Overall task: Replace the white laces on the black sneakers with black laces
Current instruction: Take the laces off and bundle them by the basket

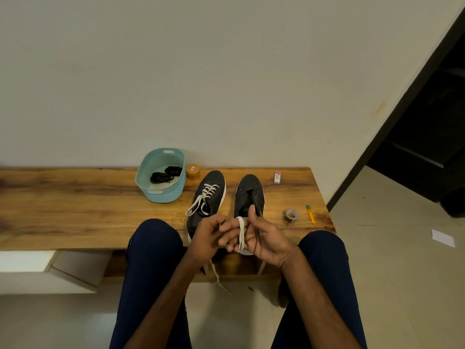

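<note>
Your right hand (264,238) keeps its fingers nearly straight, thumb up, as a spool. The freed white lace (241,231) loops round them, probably for a tidy bundle. Your left hand (210,235) pinches the lace to feed it. Near-centre, right sneaker (249,192) is unlaced. Black laces (163,176) wait in the far-left basket (161,196).

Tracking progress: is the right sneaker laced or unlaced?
Unlaced: the right sneaker has bare eyelets, and a white lace is wound round fingers of the right hand.
</note>
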A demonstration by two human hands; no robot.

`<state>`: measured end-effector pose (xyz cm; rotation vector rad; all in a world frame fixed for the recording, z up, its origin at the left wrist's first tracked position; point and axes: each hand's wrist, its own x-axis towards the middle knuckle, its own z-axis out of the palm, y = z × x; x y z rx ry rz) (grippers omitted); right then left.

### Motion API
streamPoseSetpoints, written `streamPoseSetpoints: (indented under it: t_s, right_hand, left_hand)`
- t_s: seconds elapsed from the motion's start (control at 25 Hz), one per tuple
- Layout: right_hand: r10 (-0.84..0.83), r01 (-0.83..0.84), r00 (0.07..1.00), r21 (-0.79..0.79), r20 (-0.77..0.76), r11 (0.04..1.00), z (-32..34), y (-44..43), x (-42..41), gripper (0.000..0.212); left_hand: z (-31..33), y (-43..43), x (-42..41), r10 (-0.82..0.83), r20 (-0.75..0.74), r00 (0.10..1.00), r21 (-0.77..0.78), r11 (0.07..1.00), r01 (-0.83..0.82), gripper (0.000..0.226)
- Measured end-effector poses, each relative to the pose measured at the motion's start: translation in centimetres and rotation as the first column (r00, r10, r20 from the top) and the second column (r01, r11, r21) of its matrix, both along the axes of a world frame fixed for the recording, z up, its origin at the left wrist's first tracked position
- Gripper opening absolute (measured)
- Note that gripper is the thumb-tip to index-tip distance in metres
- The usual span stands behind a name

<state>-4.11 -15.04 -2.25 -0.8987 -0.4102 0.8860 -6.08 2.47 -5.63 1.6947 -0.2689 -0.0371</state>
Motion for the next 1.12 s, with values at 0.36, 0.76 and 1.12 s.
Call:
streamPoseSetpoints:
  t_s: [0.36, 0.76, 1.12]
  right_hand:
    - [-0.384, 0.466, 0.873, -0.284, 0.3, 0.838, -2.7, -0.7, 2.7, 0.087]
    - [-0.092, 0.11, 0.994, -0.507, 0.061, 0.855, -2.6, 0.5, -0.3, 0.096]
    - [0.073, -0.063, 0.995, -0.139, 0.066, 0.988, -1.9, -0.8, 0.2, 0.115]
  left_hand:
    - [-0.6, -1.2, -1.9, -0.213, -0.188, 0.959, 0.578, 0.765, 0.284, 0.035]
    - [-0.2, 0.3, 0.4, 0.057, 0.277, 0.959, 0.563, 0.799, -0.21, 0.043]
    - [-1.1, 0.4, 0.9, 0.105, 0.098, 0.99, 0.318, 0.939, -0.131, 0.027]
